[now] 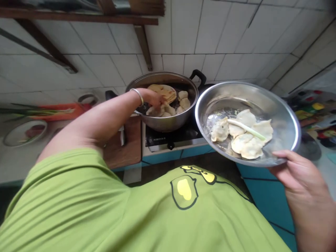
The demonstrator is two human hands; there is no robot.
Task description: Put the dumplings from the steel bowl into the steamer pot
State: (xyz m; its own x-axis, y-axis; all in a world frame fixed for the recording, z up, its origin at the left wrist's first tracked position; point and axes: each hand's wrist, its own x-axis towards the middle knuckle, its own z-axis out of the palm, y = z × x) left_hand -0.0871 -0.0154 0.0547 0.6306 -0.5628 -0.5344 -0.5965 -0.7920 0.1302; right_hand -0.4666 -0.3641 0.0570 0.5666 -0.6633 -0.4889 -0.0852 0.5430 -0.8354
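Note:
My left hand (156, 99), a bangle at its wrist, reaches into a steel pot (168, 123). Its fingers are bunched downward on a pale dumpling (168, 109) among others; the fingertips are partly hidden. Beside them in the pot lies a plate of flat, yellowish bread-like pieces (168, 92), with more dumplings (184, 102) to its right. My right hand (296, 166) grips the near right rim of a wide metal basin (287, 129), thumb over the edge. The tilted basin holds several dumplings (246, 145) and a white-green scallion piece (246, 128).
Under the pot is a black cooktop (157, 138). To the left are a wooden board (131, 147), a knife (122, 135), an orange tray (63, 111) with scallions and a white bowl (25, 133). A wooden shelf (78, 15) juts overhead. Bottles and packets (315, 108) stand right.

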